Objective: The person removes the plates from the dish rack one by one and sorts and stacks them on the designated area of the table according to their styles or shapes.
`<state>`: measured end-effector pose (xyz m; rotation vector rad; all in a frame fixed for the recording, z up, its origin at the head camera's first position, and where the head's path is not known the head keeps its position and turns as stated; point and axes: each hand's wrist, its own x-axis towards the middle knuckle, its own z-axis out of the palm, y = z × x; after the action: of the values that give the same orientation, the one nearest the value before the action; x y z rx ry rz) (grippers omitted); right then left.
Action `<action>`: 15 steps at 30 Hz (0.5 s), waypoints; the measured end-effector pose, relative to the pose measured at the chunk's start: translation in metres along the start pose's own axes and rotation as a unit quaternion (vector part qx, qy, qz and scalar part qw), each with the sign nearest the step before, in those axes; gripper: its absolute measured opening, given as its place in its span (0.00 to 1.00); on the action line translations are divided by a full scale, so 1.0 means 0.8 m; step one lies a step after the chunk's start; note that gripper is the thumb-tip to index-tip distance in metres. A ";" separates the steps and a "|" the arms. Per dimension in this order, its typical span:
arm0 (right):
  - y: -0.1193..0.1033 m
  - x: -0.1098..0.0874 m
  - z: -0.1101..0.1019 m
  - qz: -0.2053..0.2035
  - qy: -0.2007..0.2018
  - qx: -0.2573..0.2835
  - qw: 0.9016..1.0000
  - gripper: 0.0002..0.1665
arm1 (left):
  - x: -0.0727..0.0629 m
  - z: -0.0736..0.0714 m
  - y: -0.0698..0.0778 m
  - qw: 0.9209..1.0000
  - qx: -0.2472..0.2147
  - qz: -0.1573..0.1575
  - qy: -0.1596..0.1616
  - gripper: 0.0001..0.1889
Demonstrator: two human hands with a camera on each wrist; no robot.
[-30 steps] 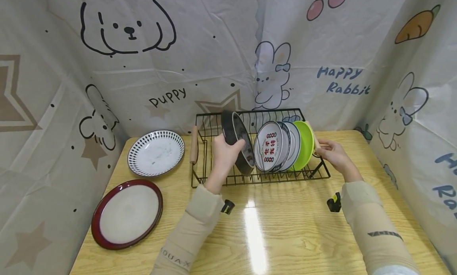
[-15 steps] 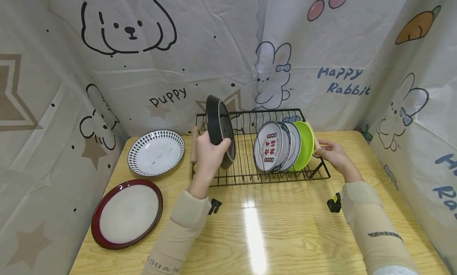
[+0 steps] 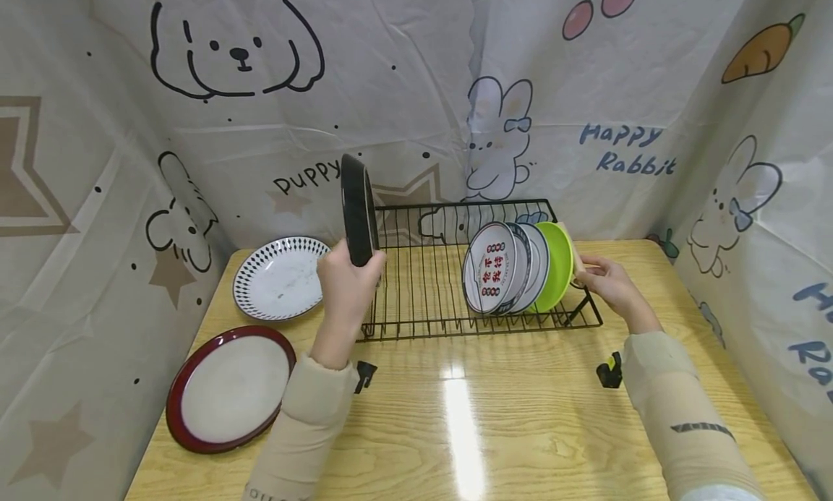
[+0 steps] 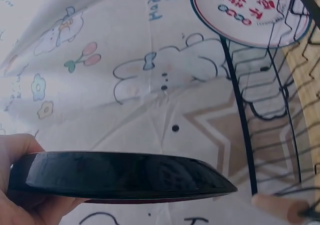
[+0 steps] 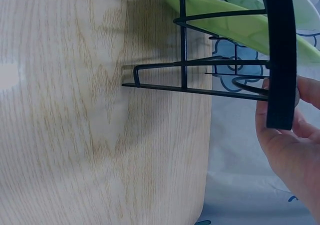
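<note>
My left hand [image 3: 348,288] grips the rim of a black dish [image 3: 356,204], raised on edge over the left end of the wire dish rack [image 3: 442,335]. In the left wrist view the dark outer side of the dish [image 4: 125,175] faces the camera. The right hand [image 3: 612,284] holds the rack's right end at its wooden handle [image 3: 570,249]; in the right wrist view its fingers are partly hidden behind the black end bar [image 5: 281,60]. Upright in the right half of the rack lean a white plate with red characters [image 3: 491,270], several rimmed white plates, and a green plate [image 3: 558,270].
On the table's left lie a white bowl with a black diamond rim [image 3: 280,280] and, nearer, a cream plate with a dark red rim [image 3: 234,389]. A printed curtain [image 3: 403,89] closes off the back and both sides. Wooden tabletop [image 3: 520,414] extends in front of the rack.
The left hand has lifted the black dish up out of the rack and moved it left, turning it nearly edge-on. The right hand stays at the rack's end.
</note>
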<state>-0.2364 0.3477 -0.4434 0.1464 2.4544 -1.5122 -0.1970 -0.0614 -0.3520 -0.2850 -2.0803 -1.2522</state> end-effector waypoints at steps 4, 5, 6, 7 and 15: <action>0.000 0.000 0.000 0.000 0.000 0.000 1.000 0.35 | -0.001 -0.011 -0.008 0.999 0.033 0.024 0.014 0.14; 0.000 0.000 0.000 0.000 0.001 0.000 1.000 0.35 | -0.001 -0.014 -0.010 0.999 0.040 0.029 0.014 0.14; 0.000 0.000 0.000 -0.001 0.000 -0.002 1.000 0.35 | -0.002 -0.017 -0.013 0.998 0.048 0.034 0.016 0.13; 0.000 0.000 0.000 -0.001 0.000 -0.001 1.000 0.35 | -0.004 -0.020 -0.015 0.997 0.059 0.041 0.020 0.13; -0.001 0.001 0.001 0.003 -0.001 0.006 1.000 0.35 | -0.020 -0.042 -0.040 0.989 0.118 0.090 0.023 0.02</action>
<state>-0.2369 0.3465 -0.4436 0.1544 2.4417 -1.5233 -0.1861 -0.1039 -0.3745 -0.3252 -2.0861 -0.8890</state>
